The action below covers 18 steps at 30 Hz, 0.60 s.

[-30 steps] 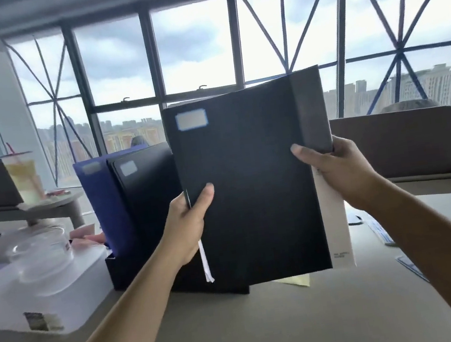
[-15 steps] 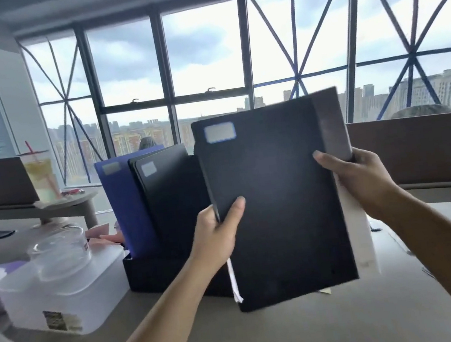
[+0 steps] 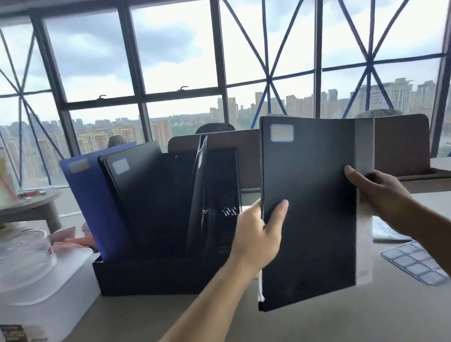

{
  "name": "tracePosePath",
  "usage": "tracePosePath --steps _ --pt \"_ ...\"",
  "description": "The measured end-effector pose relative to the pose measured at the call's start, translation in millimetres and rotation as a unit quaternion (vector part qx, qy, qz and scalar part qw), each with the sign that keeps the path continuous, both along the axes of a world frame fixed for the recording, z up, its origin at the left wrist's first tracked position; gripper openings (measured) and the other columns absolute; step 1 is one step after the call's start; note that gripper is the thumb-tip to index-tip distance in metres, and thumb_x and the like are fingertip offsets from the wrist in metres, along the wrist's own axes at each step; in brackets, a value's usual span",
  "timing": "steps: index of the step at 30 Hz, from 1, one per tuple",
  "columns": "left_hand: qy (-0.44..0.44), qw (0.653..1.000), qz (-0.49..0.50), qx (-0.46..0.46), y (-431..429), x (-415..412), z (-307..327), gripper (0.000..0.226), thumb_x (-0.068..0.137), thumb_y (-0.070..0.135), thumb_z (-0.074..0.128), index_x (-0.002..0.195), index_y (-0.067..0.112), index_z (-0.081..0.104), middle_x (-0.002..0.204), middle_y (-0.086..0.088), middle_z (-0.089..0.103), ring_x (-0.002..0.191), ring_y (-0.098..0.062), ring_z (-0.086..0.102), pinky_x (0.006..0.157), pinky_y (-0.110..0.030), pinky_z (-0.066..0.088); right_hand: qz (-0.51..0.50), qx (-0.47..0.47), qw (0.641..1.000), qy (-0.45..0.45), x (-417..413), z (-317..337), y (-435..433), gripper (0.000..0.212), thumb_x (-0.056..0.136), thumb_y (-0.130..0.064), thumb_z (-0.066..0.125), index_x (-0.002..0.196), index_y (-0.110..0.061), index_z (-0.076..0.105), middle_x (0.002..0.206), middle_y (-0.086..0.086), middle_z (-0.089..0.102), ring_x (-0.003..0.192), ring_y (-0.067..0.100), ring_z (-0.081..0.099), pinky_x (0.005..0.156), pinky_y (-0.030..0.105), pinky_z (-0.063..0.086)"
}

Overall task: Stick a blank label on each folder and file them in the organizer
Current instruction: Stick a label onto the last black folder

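Filing step. Labelled black folder (image 3: pixel 308 177) gripped at side edges by left hand (image 3: pixel 256 238), right hand (image 3: pixel 379 196). Next: slide into free organizer (image 3: pixel 152 275) slot, 9 o'clock.

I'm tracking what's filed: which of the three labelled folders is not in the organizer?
The black folder held by left hand and right hand, beside the organizer; the blue folder and second black folder stand inside.

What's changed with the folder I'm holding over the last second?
The held folder moved right, off the front of the organizer, uncovering its free slots. Your left hand and right hand kept gripping its edges. The blue folder and filed black folder stayed put.
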<state>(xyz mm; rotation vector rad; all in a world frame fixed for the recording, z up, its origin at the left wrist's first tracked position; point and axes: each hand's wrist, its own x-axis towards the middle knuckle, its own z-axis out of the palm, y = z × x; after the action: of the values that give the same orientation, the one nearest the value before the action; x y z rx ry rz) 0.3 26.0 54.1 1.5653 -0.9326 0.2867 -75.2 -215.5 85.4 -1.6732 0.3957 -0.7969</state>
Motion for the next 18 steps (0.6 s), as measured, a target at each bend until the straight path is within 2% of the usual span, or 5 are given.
tracePosePath --steps 4,7,10,14,18 --pt "-0.019 0.997 0.035 -0.061 17.2 0.1 14.8 0.016 0.098 0.022 0.058 0.106 0.016 0.070 0.095 0.013 0.074 0.093 0.002 0.067 0.084 -0.016 0.050 0.015 -0.047 0.998 -0.024 26.3 16.3 24.6 0.036 0.093 -0.049 0.062 0.071 -0.020 0.064 0.058 -0.015 0.061 0.056 0.006 0.053 0.062 0.029 0.043" --pt "-0.024 0.993 0.069 -0.094 36.9 5.3 28.0 0.014 0.098 0.021 0.059 0.104 0.017 0.071 0.092 0.015 0.073 0.091 0.002 0.067 0.080 -0.013 0.049 0.025 -0.037 0.998 -0.042 49.9 37.2 44.3 0.044 0.078 -0.065 0.066 0.088 -0.022 0.063 0.081 -0.010 0.068 0.078 0.012 0.065 0.080 0.035 0.053" --pt "-0.036 0.987 0.107 -0.114 55.7 11.6 36.2 0.012 0.098 0.020 0.057 0.100 0.019 0.069 0.089 0.013 0.072 0.087 0.000 0.067 0.078 -0.013 0.048 0.051 -0.063 0.996 -0.039 65.9 58.3 69.4 0.049 0.079 -0.067 0.062 0.095 -0.022 0.054 0.087 -0.005 0.062 0.081 0.014 0.060 0.078 0.034 0.049" --pt "-0.089 0.967 0.170 -0.165 70.0 8.8 45.3 0.011 0.098 0.015 0.056 0.096 0.021 0.066 0.084 0.017 0.068 0.081 0.004 0.065 0.074 -0.007 0.044 0.084 -0.112 0.990 0.009 86.7 85.9 108.7 0.072 0.090 -0.065 0.052 0.141 -0.019 0.032 0.087 -0.003 0.057 0.079 0.015 0.059 0.069 0.031 0.046" --pt "-0.143 0.951 0.199 -0.190 71.7 4.8 53.1 0.015 0.098 0.007 0.056 0.100 0.020 0.063 0.084 0.028 0.065 0.084 0.012 0.063 0.074 -0.004 0.043 0.170 -0.126 0.977 0.006 106.1 92.2 147.0 0.087 0.090 -0.064 0.052 0.158 -0.034 0.005 0.114 -0.009 0.060 0.109 0.015 0.056 0.096 0.027 0.041"
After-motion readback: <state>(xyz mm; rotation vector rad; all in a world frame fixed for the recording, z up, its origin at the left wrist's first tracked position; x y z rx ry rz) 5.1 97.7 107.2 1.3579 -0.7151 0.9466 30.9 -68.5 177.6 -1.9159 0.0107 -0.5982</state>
